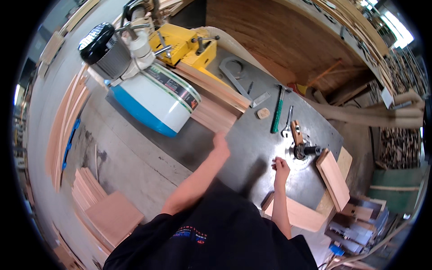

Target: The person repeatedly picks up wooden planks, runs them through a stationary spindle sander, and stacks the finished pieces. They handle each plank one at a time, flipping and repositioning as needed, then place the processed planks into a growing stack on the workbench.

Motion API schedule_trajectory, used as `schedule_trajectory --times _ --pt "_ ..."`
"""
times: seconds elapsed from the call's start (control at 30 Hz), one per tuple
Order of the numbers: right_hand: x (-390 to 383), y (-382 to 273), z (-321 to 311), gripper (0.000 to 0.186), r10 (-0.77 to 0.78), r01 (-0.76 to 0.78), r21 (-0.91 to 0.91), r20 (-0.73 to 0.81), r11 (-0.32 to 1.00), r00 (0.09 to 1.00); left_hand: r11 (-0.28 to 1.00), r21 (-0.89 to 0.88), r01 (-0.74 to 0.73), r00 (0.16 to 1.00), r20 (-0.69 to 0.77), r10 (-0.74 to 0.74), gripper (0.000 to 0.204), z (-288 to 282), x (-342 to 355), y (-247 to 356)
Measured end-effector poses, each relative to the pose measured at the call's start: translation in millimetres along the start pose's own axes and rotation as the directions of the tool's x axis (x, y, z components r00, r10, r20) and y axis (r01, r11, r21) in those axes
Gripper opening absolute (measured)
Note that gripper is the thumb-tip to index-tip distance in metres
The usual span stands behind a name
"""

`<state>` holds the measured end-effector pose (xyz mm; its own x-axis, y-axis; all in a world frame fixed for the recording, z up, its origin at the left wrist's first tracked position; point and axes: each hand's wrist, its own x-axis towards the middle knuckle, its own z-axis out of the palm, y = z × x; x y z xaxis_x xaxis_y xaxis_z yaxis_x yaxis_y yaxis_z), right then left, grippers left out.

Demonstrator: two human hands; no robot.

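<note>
My left hand [220, 145] is at the near end of a pale wooden board [215, 116], its fingers closed at the board's corner. That board lies flat along a wooden fence [211, 88] and runs under a white and blue power feeder [155, 99]. Over the metal machine table [238, 157], my right hand [281, 170] is closed in a pinch. A small dark bit shows at its fingertips, too small to name. Just beyond that hand stands a dark spindle [310, 150] in a round plate, with a small wooden block [296, 132] beside it.
A green-handled hammer [278, 110], a wrench [288, 121], a square [261, 99] and a wood offcut [263, 113] lie on the table. Yellow clamping housing [184, 45] stands behind the feeder. Boards [333, 180] rest at the right; panels [112, 216] are stacked at lower left.
</note>
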<state>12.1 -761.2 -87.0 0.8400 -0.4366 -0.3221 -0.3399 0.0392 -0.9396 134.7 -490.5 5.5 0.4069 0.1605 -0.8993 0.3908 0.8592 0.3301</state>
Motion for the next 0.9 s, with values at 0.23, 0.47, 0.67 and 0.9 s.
schedule_trajectory --times 0.23,0.47,0.67,0.9 --pt "-129.8 24.7 -95.7 0.017 0.06 -0.041 0.054 -0.412 0.998 0.909 0.939 0.283 -0.194 0.976 0.149 0.157 0.007 -32.6 20.8 -73.7" --pt "-191.5 44.6 -152.4 0.018 0.14 -0.057 0.148 -0.645 0.987 0.751 0.444 0.745 -0.498 0.636 0.662 -0.397 0.022 -29.3 -16.5 -243.5" --pt "-253.8 108.9 -188.4 0.016 0.197 -0.038 0.232 -0.713 0.972 0.673 0.246 0.859 -0.45 0.661 0.505 -0.555 0.038 71.3 -54.5 -379.6" --pt "-275.8 95.7 -217.7 0.016 0.386 -0.077 0.411 -0.755 0.909 0.53 0.419 0.861 -0.287 0.826 0.444 -0.347 0.05 152.8 -30.0 -495.6"
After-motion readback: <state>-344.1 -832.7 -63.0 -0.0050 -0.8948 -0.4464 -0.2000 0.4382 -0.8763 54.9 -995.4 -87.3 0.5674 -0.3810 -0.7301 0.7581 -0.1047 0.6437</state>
